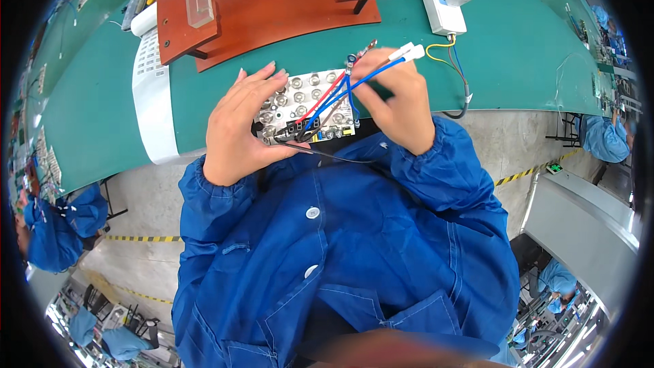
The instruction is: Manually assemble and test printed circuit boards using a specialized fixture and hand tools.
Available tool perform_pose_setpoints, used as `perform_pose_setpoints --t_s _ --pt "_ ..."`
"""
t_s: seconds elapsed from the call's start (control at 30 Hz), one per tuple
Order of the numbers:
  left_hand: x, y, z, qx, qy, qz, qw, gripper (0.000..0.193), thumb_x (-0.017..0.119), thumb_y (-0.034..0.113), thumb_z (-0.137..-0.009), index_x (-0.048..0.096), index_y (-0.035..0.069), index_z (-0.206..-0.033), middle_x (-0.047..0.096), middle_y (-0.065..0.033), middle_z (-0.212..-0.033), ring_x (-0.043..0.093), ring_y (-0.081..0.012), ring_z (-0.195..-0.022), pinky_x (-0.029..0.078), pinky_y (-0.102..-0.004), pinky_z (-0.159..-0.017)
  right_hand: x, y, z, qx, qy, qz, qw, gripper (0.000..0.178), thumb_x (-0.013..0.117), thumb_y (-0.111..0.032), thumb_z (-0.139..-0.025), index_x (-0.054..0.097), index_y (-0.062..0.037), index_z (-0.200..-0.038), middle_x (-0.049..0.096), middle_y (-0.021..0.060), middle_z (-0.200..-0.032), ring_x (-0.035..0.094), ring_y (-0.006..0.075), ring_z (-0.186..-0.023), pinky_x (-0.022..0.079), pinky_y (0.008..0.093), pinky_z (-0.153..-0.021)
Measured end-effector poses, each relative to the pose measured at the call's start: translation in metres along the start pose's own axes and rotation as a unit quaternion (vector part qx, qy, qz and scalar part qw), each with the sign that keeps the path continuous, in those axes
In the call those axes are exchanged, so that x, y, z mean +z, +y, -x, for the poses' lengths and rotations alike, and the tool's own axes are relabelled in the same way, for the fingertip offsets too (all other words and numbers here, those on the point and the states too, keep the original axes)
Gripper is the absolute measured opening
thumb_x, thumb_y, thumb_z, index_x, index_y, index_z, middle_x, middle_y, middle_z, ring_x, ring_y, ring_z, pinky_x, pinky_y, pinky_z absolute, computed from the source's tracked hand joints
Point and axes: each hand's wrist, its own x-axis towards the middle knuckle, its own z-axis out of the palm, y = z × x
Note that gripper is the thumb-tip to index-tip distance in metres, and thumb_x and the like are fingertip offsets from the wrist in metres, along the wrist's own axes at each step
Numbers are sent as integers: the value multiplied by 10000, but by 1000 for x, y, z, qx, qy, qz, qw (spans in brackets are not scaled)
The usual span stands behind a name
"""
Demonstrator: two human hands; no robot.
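Observation:
A white circuit board [298, 97] with several round metallic buttons and a dark digit display is held at the table's front edge. My left hand [235, 126] grips it by its left side, thumb along the bottom edge and fingers over the top. Red, blue and dark wires [332, 97] cross the board's face. Blue wires run up to white plug connectors [412, 53] above my right hand [402, 99]. That hand is closed at the board's upper right corner, fingers around the wires by a metal terminal [351, 59]; its fingertips are partly hidden.
Beyond the board stands a reddish-brown fixture [286, 17] with clear blocks. A printed paper strip [151, 95] hangs over the green table [518, 61] edge at left. At right lies a white power strip [439, 0] with a plug and cable. People in blue sit farther off.

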Motion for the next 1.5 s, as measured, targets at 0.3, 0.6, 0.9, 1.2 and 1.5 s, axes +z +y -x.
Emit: perform_pose_setpoints --t_s 0.3,0.6,0.9,1.2,1.5 --pt "-6 -2 0 22 10 -5 1000 787 906 375 -579 629 43 -1237 666 -137 -1231 577 -338 -1260 387 -545 -1100 10 -21 3 -59 -27 174 983 184 623 -123 -829 671 -56 -993 595 120 -1340 512 350 -1225 372 485 -1004" --pt "5 3 6 11 31 -11 999 927 903 455 -571 574 9 -1315 631 -166 -1297 563 -335 -1274 413 -504 -1094 -10 -19 2 -117 -188 62 973 936 856 -347 -622 478 -72 -1433 462 139 -1496 410 343 -1372 218 518 -1166" --pt "-11 -21 31 32 182 31 982 482 735 155 -775 609 -23 -1205 650 -229 -1208 631 -395 -1119 460 -477 -1037 -78 -2 10 -37 -27 -35 998 923 899 -347 -684 464 5 -1418 512 188 -1416 459 323 -1324 364 443 -1093" --pt "8 -16 19 -46 321 -168 931 303 656 29 -676 662 -6 -977 686 -151 -1011 668 -343 -943 542 -420 -884 -191 225 -115 235 316 147 907 756 825 -334 -781 515 -15 -1393 691 144 -1129 645 289 -1063 477 391 -948" --pt "13 -13 17 -106 322 -172 925 284 615 1 -660 658 -9 -941 680 -158 -968 656 -350 -881 530 -396 -794 -99 265 -284 -37 42 164 985 644 730 -393 -848 554 -93 -1389 633 199 -1279 608 389 -1148 453 420 -1019"
